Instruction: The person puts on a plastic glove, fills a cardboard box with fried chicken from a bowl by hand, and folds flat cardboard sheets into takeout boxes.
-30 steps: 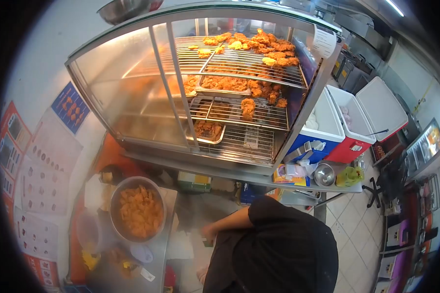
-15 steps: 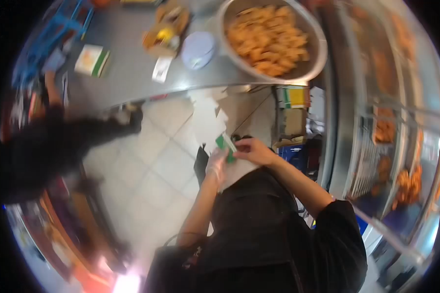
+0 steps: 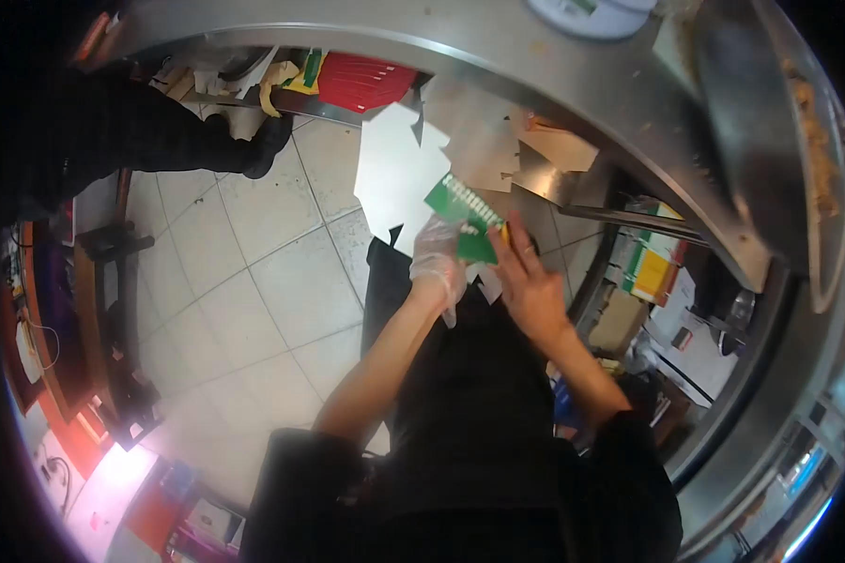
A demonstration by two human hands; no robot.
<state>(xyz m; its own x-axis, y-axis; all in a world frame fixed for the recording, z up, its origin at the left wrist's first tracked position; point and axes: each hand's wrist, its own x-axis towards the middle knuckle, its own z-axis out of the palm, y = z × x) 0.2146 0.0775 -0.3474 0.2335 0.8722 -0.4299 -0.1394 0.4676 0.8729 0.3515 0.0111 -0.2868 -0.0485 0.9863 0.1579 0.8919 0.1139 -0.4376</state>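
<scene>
A flat cardboard box blank (image 3: 394,178), white with a green printed panel, is held in front of my dark apron, partly unfolded. My left hand (image 3: 437,263), in a clear plastic glove, grips it at the lower left by the green part. At the right edge of that green panel, the fingers of my bare right hand (image 3: 530,281) press against the card. The thumb of my right hand is hidden. Both hands are below the front edge of the steel table (image 3: 573,89).
A white scale (image 3: 591,11) stands on the table, with a large metal bowl (image 3: 751,122) farther right. Boxes (image 3: 652,258) sit on a low shelf at right. Another person's shoe (image 3: 268,145) is on the tiled floor (image 3: 253,281), near red flat items (image 3: 366,83) under the table.
My view has tilted down, so the fried food in the bowl is mostly out of sight. More of the green panel shows, and my right fingers have straightened along its edge.
</scene>
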